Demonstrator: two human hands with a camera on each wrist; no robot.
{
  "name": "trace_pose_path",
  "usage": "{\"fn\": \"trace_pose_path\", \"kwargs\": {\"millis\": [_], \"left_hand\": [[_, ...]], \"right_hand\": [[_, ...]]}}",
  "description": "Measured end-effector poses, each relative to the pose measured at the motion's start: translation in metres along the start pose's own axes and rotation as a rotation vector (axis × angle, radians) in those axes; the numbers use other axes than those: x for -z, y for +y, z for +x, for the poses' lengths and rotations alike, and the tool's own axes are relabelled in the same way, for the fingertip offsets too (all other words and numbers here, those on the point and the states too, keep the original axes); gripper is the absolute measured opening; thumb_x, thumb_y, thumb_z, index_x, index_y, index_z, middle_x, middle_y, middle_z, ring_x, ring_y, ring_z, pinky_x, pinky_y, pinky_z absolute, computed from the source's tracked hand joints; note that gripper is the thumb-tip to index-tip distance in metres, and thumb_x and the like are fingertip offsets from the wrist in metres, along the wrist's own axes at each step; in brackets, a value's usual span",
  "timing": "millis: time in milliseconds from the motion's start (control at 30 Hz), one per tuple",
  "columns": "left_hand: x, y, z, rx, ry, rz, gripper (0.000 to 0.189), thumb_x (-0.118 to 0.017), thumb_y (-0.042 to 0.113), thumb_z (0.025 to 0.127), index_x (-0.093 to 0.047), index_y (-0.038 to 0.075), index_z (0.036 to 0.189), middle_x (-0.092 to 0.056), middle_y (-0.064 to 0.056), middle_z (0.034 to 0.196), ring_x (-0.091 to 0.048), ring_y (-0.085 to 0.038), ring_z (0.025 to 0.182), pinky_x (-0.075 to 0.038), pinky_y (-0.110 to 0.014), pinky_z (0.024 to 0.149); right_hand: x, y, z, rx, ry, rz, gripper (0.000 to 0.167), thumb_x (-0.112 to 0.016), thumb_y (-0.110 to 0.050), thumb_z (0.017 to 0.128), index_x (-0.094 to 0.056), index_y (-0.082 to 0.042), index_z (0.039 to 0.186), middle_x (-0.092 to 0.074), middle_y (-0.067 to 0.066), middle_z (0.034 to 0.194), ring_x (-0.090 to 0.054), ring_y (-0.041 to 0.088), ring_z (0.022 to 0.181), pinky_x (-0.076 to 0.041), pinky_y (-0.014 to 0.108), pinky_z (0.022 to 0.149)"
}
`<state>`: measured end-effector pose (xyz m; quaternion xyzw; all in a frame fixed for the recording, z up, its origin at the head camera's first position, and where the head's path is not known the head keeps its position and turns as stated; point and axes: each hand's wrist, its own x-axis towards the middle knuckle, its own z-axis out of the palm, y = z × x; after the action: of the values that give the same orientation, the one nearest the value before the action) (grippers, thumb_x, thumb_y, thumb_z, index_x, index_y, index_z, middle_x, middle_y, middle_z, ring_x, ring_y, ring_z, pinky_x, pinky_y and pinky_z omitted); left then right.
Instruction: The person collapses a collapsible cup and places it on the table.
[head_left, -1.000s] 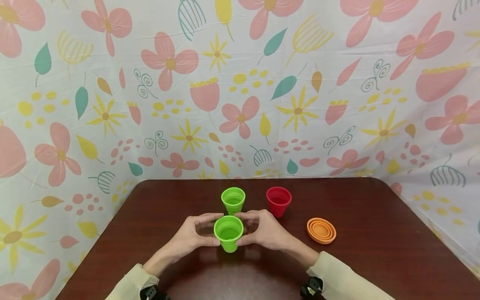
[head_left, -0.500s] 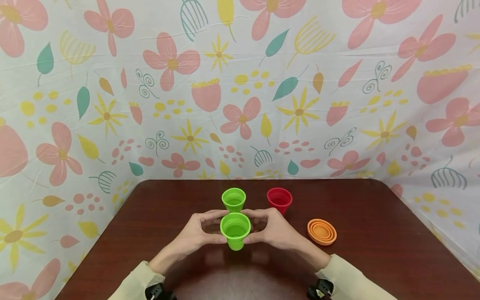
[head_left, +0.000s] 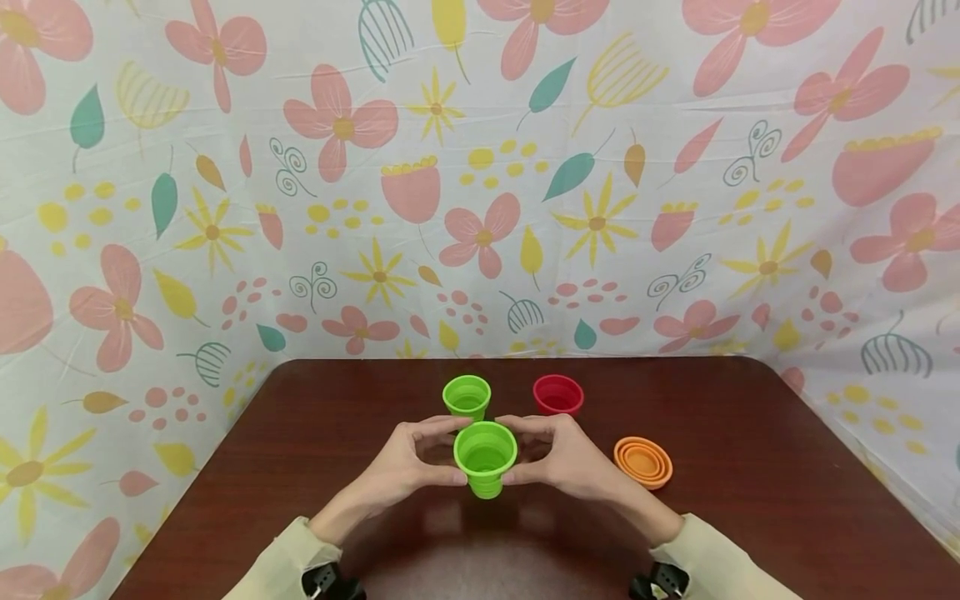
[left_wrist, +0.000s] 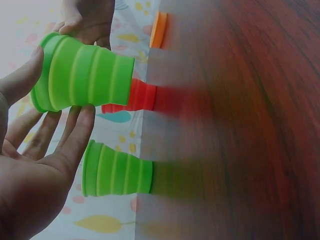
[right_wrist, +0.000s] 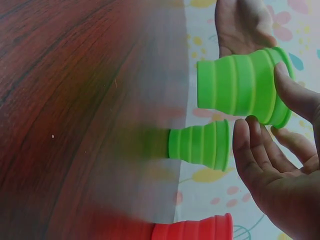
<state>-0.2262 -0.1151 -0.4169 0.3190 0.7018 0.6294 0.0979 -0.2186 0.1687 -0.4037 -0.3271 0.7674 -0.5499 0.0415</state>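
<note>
A ribbed green collapsible cup (head_left: pixel 485 457) is pinched between both hands, upright with its mouth up. My left hand (head_left: pixel 405 465) grips its left side, thumb near the rim and fingers around the far side. From the right, my right hand (head_left: pixel 566 461) holds it the same way. In the left wrist view, the base of this held cup (left_wrist: pixel 87 75) hangs clear of the tabletop. Right behind it stands a second green cup (head_left: pixel 467 395), its lower part hidden by the held one and the fingertips. A red cup (head_left: pixel 558 396) stands behind my right hand, which covers its base.
An orange collapsed cup (head_left: pixel 643 462) lies flat, its rings nested, to the right of my right hand. The dark brown wooden table (head_left: pixel 360 387) ends at a flower-printed cloth (head_left: pixel 480 317) hanging behind it. Black devices (head_left: pixel 330 581) sit on both wrists.
Both hands have moved to the right and a little upward with the green cup between them. The cups on the table have stayed where they were.
</note>
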Motion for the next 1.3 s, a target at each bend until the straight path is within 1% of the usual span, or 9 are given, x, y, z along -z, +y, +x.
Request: {"fn": "trace_pose_path", "kwargs": {"millis": [167, 300, 467, 633, 800, 933, 1100, 1300], "left_hand": [[-0.005, 0.003, 0.003, -0.004, 0.002, -0.004, 0.065, -0.089, 0.002, 0.084, -0.066, 0.010, 0.144, -0.063, -0.009, 0.143, -0.064, -0.037, 0.122, -0.057, -0.041, 0.098], [-0.008, 0.004, 0.005, -0.005, 0.004, -0.011, 0.064, -0.088, 0.002, 0.084, -0.066, 0.009, 0.143, -0.064, -0.010, 0.141, -0.064, -0.037, 0.121, -0.057, -0.038, 0.097], [-0.011, 0.006, 0.007, -0.012, -0.003, -0.032, 0.065, -0.088, 0.002, 0.084, -0.064, 0.005, 0.144, -0.064, -0.012, 0.140, -0.063, -0.038, 0.123, -0.057, -0.039, 0.097], [-0.014, 0.007, 0.009, -0.020, -0.006, -0.046, 0.063, -0.088, 0.001, 0.085, -0.066, 0.007, 0.144, -0.064, -0.012, 0.139, -0.062, -0.038, 0.122, -0.058, -0.038, 0.095], [-0.016, 0.007, 0.010, -0.030, -0.009, -0.036, 0.062, -0.087, 0.002, 0.086, -0.066, 0.006, 0.144, -0.065, -0.012, 0.137, -0.063, -0.037, 0.122, -0.057, -0.037, 0.097], [-0.018, 0.007, 0.011, -0.028, -0.009, -0.019, 0.062, -0.088, 0.004, 0.086, -0.066, 0.009, 0.143, -0.069, -0.012, 0.133, -0.064, -0.035, 0.121, -0.056, -0.038, 0.099], [-0.021, 0.009, 0.013, -0.021, -0.013, -0.013, 0.064, -0.089, 0.006, 0.086, -0.065, 0.008, 0.145, -0.071, -0.011, 0.130, -0.066, -0.033, 0.120, -0.057, -0.039, 0.098], [-0.023, 0.011, 0.014, -0.015, -0.013, -0.005, 0.065, -0.089, 0.008, 0.085, -0.064, 0.007, 0.145, -0.072, -0.009, 0.129, -0.066, -0.030, 0.121, -0.056, -0.041, 0.101]], "right_hand": [[0.004, -0.002, -0.004, -0.001, 0.001, 0.005, 0.068, -0.091, -0.012, 0.084, -0.062, 0.002, 0.144, -0.076, 0.012, 0.117, -0.074, 0.030, 0.097, -0.064, 0.040, 0.085], [0.006, -0.003, -0.007, -0.015, 0.002, 0.010, 0.067, -0.090, -0.013, 0.085, -0.062, -0.001, 0.145, -0.076, 0.011, 0.120, -0.074, 0.031, 0.100, -0.064, 0.040, 0.086], [0.010, -0.006, -0.011, -0.014, 0.004, 0.002, 0.065, -0.090, -0.013, 0.085, -0.064, -0.003, 0.144, -0.076, 0.010, 0.118, -0.073, 0.031, 0.100, -0.063, 0.039, 0.086], [0.013, -0.008, -0.014, -0.005, 0.008, -0.008, 0.065, -0.090, -0.013, 0.085, -0.064, -0.004, 0.144, -0.077, 0.010, 0.115, -0.073, 0.030, 0.099, -0.063, 0.040, 0.086], [0.014, -0.008, -0.016, -0.002, 0.008, 0.003, 0.065, -0.089, -0.012, 0.086, -0.063, -0.001, 0.144, -0.077, 0.012, 0.115, -0.073, 0.032, 0.101, -0.063, 0.040, 0.086], [0.016, -0.009, -0.019, -0.006, 0.013, 0.001, 0.065, -0.089, -0.012, 0.086, -0.062, 0.001, 0.144, -0.077, 0.012, 0.115, -0.073, 0.032, 0.101, -0.063, 0.039, 0.086], [0.018, -0.009, -0.021, -0.023, 0.019, -0.007, 0.064, -0.088, -0.013, 0.087, -0.062, 0.000, 0.145, -0.077, 0.010, 0.114, -0.073, 0.030, 0.101, -0.063, 0.039, 0.086], [0.019, -0.010, -0.023, -0.045, 0.023, 0.004, 0.061, -0.088, -0.014, 0.088, -0.064, -0.003, 0.144, -0.077, 0.009, 0.114, -0.072, 0.031, 0.100, -0.063, 0.038, 0.085]]}}
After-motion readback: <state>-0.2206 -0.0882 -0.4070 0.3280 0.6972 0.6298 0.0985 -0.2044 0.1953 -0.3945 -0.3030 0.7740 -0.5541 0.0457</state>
